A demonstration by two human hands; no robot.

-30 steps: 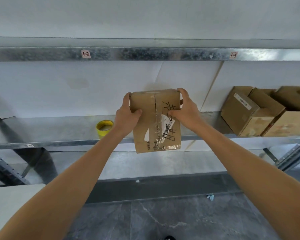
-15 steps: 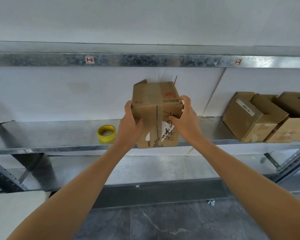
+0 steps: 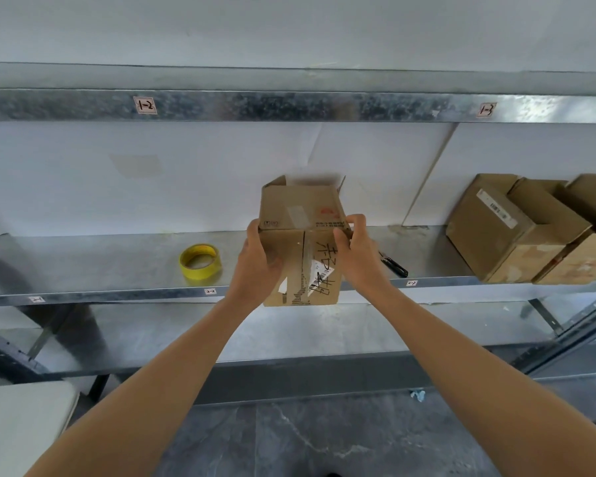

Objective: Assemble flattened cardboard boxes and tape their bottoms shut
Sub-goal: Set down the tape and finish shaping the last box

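Note:
A small brown cardboard box (image 3: 301,215), opened into shape, is held in the air in front of the metal shelf (image 3: 117,263). Its closed flaps face me, with black handwriting and a white label on them. My left hand (image 3: 257,266) grips the box's left side, thumb on the near face. My right hand (image 3: 356,249) grips its right side, fingers curled over the upper right corner. The far end shows flaps standing open. A yellow tape roll (image 3: 199,261) lies on the shelf to the left of the box.
A black-handled cutter (image 3: 394,266) lies on the shelf just right of my right hand. Assembled cardboard boxes (image 3: 516,228) stand at the shelf's right end. A lower shelf (image 3: 289,332) and a grey marble floor (image 3: 324,438) are below; a white surface (image 3: 18,421) sits at the lower left.
The box has been tipped and raised, so its side panel now faces up and its open far flaps show. Both hands kept their hold and shifted slightly along the sides.

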